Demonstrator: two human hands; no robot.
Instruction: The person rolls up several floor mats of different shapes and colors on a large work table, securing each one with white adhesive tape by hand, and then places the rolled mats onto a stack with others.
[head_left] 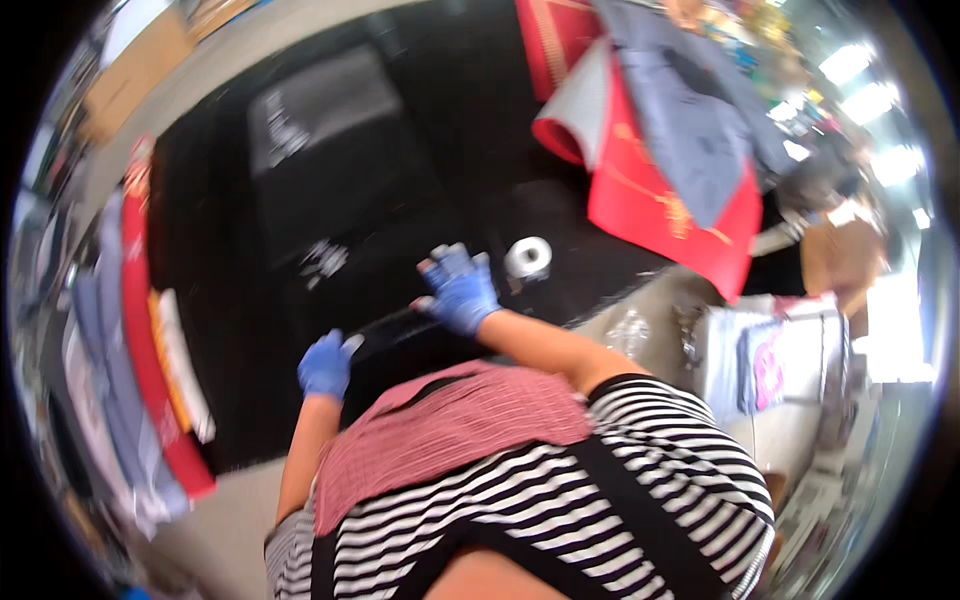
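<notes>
My right hand (460, 290), in a blue glove with bare fingertips, lies on a black sheet (400, 260) with its fingers spread. Closer to me on the left, my left hand (326, 367), gloved the same way, is closed at the sheet's near edge. Its fingers are bunched and slightly blurred, with the thumb to the right. A raised fold runs between the two hands. Just right of my right hand stands a white roll (528, 258), perhaps tape. Pale printed marks (325, 262) show on the black surface ahead of my left hand.
Red sheets with gold patterns (665, 200) and grey sheets (680, 110) hang over the far right corner. Red, grey and white folded material (140, 320) lines the left edge. Cardboard (140, 75) stands far left. A stack of packaged goods (765, 360) sits at right.
</notes>
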